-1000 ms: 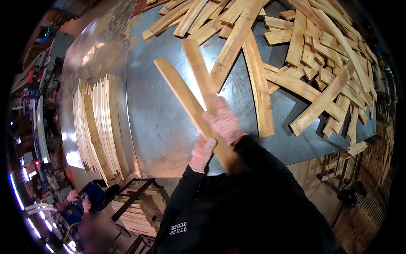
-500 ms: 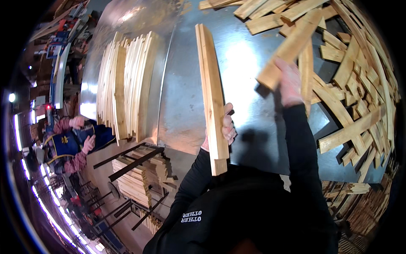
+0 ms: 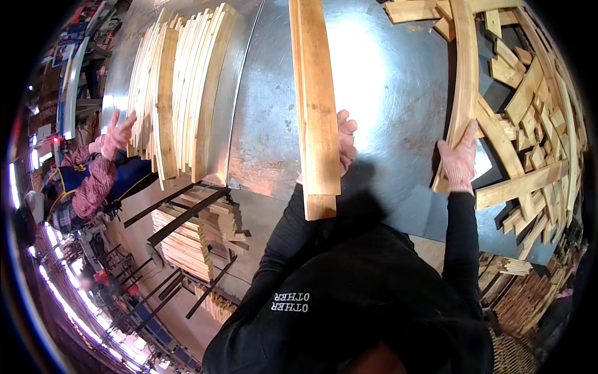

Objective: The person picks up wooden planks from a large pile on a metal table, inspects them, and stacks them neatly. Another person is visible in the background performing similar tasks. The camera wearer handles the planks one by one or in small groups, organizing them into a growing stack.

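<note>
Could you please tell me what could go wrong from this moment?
The left hand holds stacked boards whose near ends are uneven; they might slide against each other.

The right hand is on a long board beside a jumbled pile; moving it could perhaps shift loose pieces.

Bare wood edges might also catch the fingers.

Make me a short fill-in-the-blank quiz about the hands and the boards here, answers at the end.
1. The person's left hand is partly hidden by stacked boards made of ____.
2. The person's right hand touches a long board, and the sleeve on that arm is ____.
3. On the metal table, a neat row of boards lies toward the picture's ____ side.

Missing words: wood; black; left.
</note>
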The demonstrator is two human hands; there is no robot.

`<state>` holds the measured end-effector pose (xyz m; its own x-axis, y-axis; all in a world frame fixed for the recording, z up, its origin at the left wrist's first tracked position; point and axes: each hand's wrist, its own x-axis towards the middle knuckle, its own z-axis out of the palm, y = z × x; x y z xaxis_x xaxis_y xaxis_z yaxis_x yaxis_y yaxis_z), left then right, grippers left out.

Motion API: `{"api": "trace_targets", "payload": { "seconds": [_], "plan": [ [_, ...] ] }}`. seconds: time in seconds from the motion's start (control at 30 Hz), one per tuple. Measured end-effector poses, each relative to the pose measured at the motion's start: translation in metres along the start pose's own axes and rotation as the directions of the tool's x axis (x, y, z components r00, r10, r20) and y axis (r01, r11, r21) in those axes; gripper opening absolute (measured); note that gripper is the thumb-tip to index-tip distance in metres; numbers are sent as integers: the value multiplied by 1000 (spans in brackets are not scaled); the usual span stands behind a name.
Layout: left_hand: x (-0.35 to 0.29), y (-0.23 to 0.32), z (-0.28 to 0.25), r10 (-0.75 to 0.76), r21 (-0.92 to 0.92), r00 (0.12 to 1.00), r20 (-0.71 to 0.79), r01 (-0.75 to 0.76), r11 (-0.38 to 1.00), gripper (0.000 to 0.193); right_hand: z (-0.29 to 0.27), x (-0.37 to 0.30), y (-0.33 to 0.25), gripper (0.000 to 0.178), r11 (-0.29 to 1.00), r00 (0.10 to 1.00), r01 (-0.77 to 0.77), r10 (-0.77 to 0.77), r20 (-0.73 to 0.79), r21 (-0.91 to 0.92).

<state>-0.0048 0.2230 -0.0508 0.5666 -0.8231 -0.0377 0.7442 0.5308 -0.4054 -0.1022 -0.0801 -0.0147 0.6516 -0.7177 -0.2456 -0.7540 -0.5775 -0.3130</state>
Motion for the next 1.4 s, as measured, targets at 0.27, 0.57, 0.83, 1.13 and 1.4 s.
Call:
{"api": "trace_targets", "payload": {
  "seconds": [0.27,0.57,0.83,1.13,1.4],
  "plan": [
    [-60,-16,30,207,462,893,-399,1,887,82,3,-104,21,108,989,970,10,-46,241,147],
    [-4,-2,24,482,824,673,-562,507,253,70,25,-92,-142,107,871,793,230,-426,436,435],
    [-25,43,36,395,847,786,-475,286,449,74,38,-63,-140,92,649,708,-75,-500,499,757],
    [-44,42,-18,758,869,482,-439,442,223,29,-1,-61,-82,77,840,849,502,-524,71,206],
    [211,306,171,574,-66,746,337,627,-776,33,36,-59,-7,102,963,975,222,-216,56,-153]
  ]
}}
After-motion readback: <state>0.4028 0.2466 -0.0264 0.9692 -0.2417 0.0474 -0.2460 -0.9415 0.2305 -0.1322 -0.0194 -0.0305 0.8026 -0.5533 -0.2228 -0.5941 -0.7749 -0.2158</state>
